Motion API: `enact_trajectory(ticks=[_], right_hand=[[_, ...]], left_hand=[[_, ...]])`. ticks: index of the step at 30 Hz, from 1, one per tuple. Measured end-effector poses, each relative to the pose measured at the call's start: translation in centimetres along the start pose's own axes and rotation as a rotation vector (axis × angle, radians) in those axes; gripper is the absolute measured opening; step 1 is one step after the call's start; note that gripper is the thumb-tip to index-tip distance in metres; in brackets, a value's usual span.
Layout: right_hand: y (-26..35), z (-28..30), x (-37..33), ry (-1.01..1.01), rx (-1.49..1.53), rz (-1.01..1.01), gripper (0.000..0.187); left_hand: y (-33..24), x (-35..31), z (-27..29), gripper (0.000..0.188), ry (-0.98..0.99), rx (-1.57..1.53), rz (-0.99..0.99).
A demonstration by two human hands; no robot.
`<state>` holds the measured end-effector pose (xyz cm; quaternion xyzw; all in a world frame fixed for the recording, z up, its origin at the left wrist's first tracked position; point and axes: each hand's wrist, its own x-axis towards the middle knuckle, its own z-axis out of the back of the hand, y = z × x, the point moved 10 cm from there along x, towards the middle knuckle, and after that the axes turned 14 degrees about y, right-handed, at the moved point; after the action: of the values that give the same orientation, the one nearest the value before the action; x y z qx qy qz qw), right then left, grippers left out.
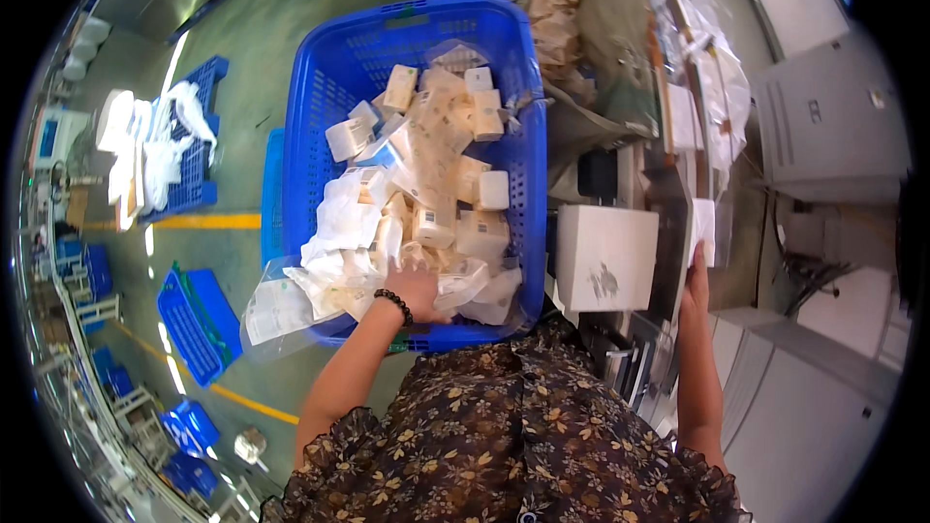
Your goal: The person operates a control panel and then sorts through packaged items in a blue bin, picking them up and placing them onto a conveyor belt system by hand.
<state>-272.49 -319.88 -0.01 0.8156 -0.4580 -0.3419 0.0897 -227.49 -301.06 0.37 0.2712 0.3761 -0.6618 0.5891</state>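
A large blue plastic basket [302,145] stands before me, piled with small white and cream boxes [434,226] and crumpled translucent plastic bags [349,213]. My left hand [415,291], with a dark bead bracelet at the wrist, reaches into the near end of the pile. Its fingers go down among the packages and are mostly hidden, so their grip does not show. Off to the right, my right hand [695,281] holds the lower end of a flat white packet [704,232] at the edge of a long metal-framed line.
A white box [608,257] with a dark mark stands between basket and line. Grey-green cloth [610,48] and brown paper [555,15] lie beyond it. Grey cabinets [833,116] are on the far right. Blue crates [199,324] and a blue pallet [199,136] stand on the floor at left.
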Motion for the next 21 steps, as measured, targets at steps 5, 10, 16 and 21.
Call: enact_trajectory(ticks=[5,10,16,21], right_hand=[[1.3,-2.7,5.4,-0.008,-0.261,-0.122,0.063],[3.8,-5.3,4.2,-0.102,-0.601,-0.428,0.078],[8.4,-11.5,-6.8,-0.298,-0.909,-0.001,0.029],[9.5,-22.5,-7.8,-0.129,-1.239,0.522,0.019]], left_hand=[[4.8,-0.8,8.6,0.047,-0.262,-0.461,0.134],[18.2,4.1,14.5,0.038,-0.789,-0.455,0.483],[24.2,15.9,8.8,0.065,-0.132,-0.427,0.587],[25.4,11.1,12.7,0.011,-0.706,-0.475,0.429]])
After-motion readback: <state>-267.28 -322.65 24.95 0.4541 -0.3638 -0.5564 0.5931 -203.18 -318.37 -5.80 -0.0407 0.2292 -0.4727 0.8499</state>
